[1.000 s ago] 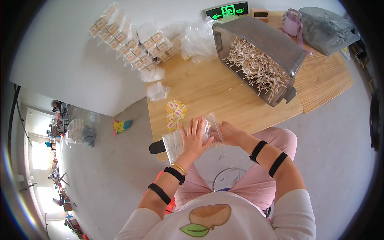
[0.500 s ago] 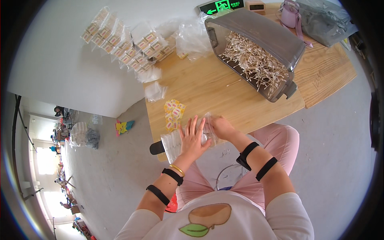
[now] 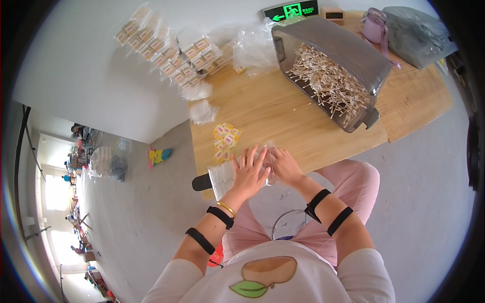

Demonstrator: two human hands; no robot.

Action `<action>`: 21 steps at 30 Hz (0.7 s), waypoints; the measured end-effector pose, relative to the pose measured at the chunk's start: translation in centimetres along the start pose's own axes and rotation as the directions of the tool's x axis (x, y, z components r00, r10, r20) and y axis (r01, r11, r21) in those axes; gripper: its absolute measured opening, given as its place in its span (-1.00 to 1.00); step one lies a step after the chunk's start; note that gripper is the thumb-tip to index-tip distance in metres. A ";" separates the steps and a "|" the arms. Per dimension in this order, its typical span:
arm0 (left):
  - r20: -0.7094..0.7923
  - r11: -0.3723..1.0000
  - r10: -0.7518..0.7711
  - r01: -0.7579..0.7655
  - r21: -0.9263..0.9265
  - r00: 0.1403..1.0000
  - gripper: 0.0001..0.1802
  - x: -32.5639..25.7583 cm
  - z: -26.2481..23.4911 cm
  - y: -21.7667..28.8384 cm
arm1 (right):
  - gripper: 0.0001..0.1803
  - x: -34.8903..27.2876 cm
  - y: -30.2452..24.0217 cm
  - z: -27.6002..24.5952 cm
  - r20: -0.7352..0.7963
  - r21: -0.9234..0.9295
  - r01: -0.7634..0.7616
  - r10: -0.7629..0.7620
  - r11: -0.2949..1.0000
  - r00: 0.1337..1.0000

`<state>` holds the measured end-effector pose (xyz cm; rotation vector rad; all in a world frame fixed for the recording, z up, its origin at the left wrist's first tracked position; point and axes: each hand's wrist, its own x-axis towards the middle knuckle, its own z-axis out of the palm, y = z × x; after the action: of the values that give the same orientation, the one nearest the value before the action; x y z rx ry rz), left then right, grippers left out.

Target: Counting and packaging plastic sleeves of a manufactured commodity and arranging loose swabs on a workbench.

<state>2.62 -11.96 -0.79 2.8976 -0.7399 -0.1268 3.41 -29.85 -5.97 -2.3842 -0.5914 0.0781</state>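
Head view puts your left hand (image 3: 248, 171) just below the middle of the frame, fingers spread and laid flat over a small clear plastic bag (image 3: 268, 160) at the near edge of the wooden bench (image 3: 273, 108). Your right hand (image 3: 286, 166) meets it from the right side, fingers curled around the same bag, so both hands have hold of it between them; what is inside the bag you cannot tell from here. Just to the left of your left hand, a stack of clear bags (image 3: 220, 178) lies at the bench edge, with a dark handle-like piece (image 3: 201, 182) jutting out past it. Slightly above, toward the centre left, sits a little cluster of yellow and pink packets (image 3: 225, 139). Farther up the bench, in the upper right of the frame, a grey plastic bin (image 3: 331, 65) stands tilted and open toward you, full of pale thin sticks (image 3: 328, 83). To its left lies crumpled clear plastic (image 3: 252, 45), and rows of bagged packets (image 3: 172, 50) run toward the upper left. At the top right edge rest a pink pouch (image 3: 376, 25) and a grey bag (image 3: 419, 35).
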 end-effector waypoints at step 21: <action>-0.442 0.881 -0.432 0.262 -0.395 0.786 -0.27 -6.9 -1.0 -7.5 | -0.51 0.1 -0.9 4.7 -0.293 0.621 0.036 0.190 0.783 0.937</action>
<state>0.22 -2.03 -0.75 2.5338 -0.0626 0.4483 2.11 -26.39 -8.99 -1.7126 -0.2382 -0.0954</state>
